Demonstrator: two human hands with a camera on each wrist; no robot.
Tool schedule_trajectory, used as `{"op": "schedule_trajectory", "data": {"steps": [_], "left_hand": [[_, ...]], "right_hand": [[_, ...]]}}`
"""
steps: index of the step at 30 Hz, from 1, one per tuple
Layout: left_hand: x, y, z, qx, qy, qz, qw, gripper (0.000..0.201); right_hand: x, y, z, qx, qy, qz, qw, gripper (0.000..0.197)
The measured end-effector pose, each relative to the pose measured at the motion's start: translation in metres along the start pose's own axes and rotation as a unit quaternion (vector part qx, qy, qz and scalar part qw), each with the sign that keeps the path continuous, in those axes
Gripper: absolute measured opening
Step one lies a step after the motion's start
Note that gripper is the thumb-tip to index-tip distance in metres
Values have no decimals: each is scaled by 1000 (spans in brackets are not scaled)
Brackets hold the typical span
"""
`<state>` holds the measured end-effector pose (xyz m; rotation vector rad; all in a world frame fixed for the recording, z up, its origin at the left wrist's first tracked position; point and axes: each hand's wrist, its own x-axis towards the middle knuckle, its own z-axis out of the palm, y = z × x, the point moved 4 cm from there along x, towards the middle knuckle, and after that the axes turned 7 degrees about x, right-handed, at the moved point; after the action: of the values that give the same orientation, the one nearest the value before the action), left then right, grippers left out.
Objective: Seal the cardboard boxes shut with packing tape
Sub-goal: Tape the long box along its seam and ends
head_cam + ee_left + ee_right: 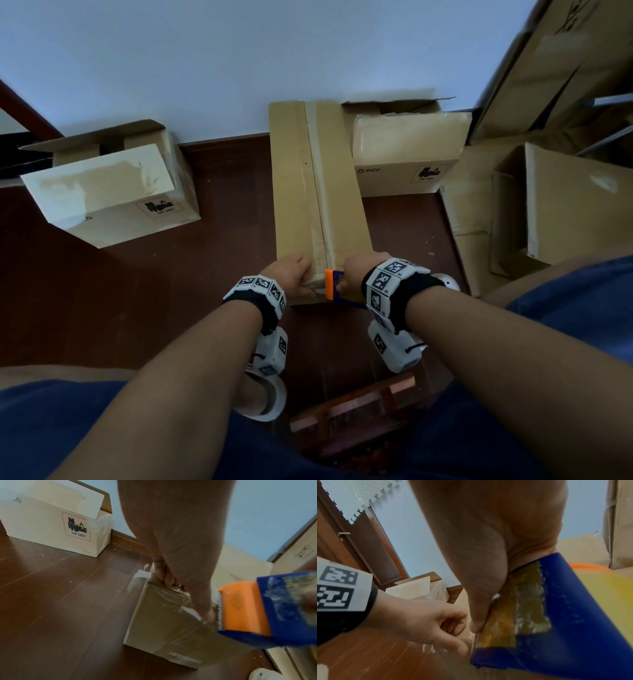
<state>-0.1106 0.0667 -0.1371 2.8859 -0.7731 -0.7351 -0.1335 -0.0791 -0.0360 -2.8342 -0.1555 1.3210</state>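
Observation:
A long brown cardboard box [308,192] lies on the dark wood floor, its far end at the wall. A clear tape strip [320,171] runs along its top seam. My left hand [294,274] grips the box's near end: fingers [164,577] curled over the top edge, thumb pressed on the tape over the near face [154,622]. My right hand [356,270] grips a blue and orange tape dispenser [332,286] at that near edge. Its toothed blade sits beside my left thumb, with the orange part [243,607] next to it. The dispenser body [556,628] fills the right wrist view.
A white box [109,192] with open flaps stands at the left. Another white box [407,154] stands right of the long one. Brown cartons [565,198] crowd the right side. A low wooden frame [352,411] sits between my knees.

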Motion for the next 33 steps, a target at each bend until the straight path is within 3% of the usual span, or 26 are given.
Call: {"op": "schedule_trajectory", "data": {"steps": [7, 11, 13, 17, 20, 23, 25, 27, 29, 33], "left_hand": [[5, 3, -7, 23, -39, -12, 999, 25], [3, 7, -5, 52, -34, -26, 998, 38], [3, 7, -2, 47, -18, -24, 998, 38], [1, 7, -5, 36, -24, -25, 999, 38], [-2, 10, -9, 46, -18, -28, 998, 37], [-9, 3, -8, 4, 13, -27, 1000, 24], [-18, -9, -11, -75, 41, -56, 995, 20], [-31, -25, -17, -168, 92, -119, 974, 15], [-46, -45, -17, -256, 135, -202, 936, 8], [-64, -73, 14, -415, 128, -308, 846, 8]], "right_hand": [[-2, -1, 0, 13, 5, -4, 1000, 30], [-3, -4, -1, 19, -8, -7, 1000, 32], [-6, -5, -1, 29, -10, -17, 999, 22], [-20, -2, 2, 98, 60, -38, 993, 38], [-6, 1, 8, 102, 55, -7, 993, 39], [6, 4, 9, 85, 8, 20, 996, 32], [15, 6, 9, 75, 18, 17, 997, 36], [13, 3, 10, 45, 18, 11, 999, 33], [14, 0, 9, 33, 27, 5, 999, 31], [5, -2, 7, 7, 37, -12, 999, 36]]}}
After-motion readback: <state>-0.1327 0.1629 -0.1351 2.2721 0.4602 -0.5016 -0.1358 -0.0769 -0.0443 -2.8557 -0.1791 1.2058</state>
